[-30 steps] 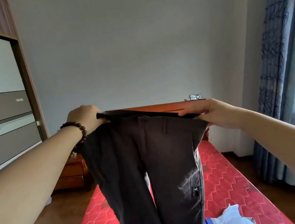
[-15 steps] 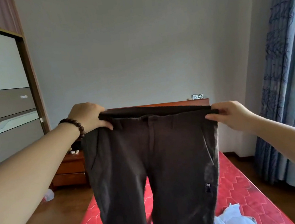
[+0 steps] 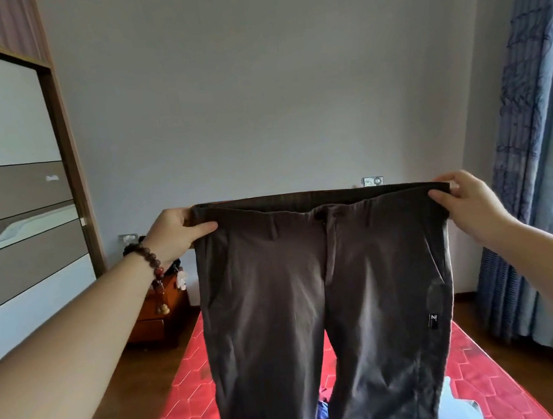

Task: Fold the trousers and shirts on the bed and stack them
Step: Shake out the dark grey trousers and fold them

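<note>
Mid-frame, the left hand (image 3: 176,232) and right hand (image 3: 467,203) each pinched a waistband corner of the dark, soft-woven trousers (image 3: 320,307). The trousers hung flat, legs dangling over the red quilted bed (image 3: 187,409) below.

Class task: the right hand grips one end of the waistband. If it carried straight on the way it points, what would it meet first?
Nothing close: the right hand points forward over the bed toward the grey wall. Depth is uncertain.

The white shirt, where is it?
In the head view, the white shirt lies low on the right of the red bed, peeking out beside the held-up dark trousers.
</note>
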